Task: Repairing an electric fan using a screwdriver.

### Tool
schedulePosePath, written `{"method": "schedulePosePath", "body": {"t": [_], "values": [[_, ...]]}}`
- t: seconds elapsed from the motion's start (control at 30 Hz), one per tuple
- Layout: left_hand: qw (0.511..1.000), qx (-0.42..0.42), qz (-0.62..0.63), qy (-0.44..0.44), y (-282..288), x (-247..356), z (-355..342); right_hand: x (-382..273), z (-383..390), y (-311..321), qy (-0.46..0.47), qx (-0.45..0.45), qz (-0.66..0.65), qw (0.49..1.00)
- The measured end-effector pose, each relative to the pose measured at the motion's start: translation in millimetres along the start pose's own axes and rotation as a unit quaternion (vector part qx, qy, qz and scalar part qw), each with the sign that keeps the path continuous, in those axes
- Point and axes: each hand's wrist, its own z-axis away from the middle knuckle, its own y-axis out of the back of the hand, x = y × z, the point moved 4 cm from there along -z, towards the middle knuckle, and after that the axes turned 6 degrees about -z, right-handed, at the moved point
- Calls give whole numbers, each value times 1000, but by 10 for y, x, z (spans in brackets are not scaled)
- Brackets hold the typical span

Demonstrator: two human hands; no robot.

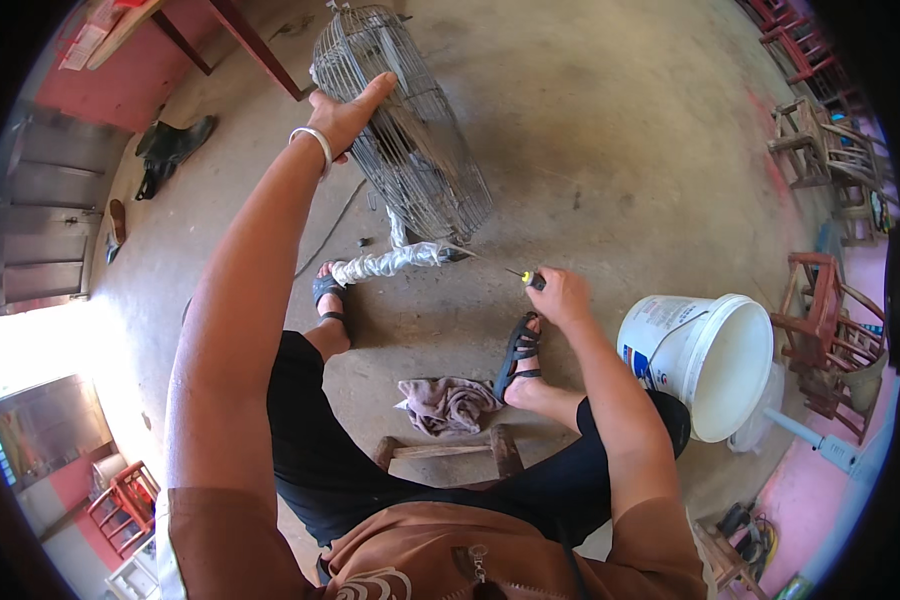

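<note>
In front of my feet stands a grey wire cage (410,150) that looks like a fan's guard, tilted, with a dark part inside it. A leg or base wrapped in silvery-white plastic (390,263) sticks out below it. My left hand (342,118) grips the cage's near left side, thumb stretched over the wires. My right hand (562,297) is closed around the yellow and black handle of a screwdriver (534,280). Its thin shaft points left toward the cage's lower end, near the end of the wrapped part; whether the tip touches anything, I cannot tell.
A white bucket (660,335) lies tipped by my right knee. A crumpled cloth (445,405) is on the floor between my feet, before a wooden stool (440,451). Dark boots (175,142) lie at left, wooden stools (820,310) along the right wall, a table leg (260,50) far left.
</note>
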Motion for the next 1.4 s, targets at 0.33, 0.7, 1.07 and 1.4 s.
{"method": "schedulePosePath", "body": {"t": [0.33, 0.7, 1.07, 1.4], "values": [[999, -10, 40, -3, -133, -32, 33, -304, -739, 85, 157, -95, 124, 975], [996, 62, 51, -30, -163, -166, 34, -615, -449, -11, 135, -80, 56, 986], [999, 12, 49, 11, -115, -94, 114, -172, -150, -328, -4, 124, -204, 971], [999, 32, 32, 4, -115, -111, 9, -91, 446, -836, -111, -10, -103, 988]]}}
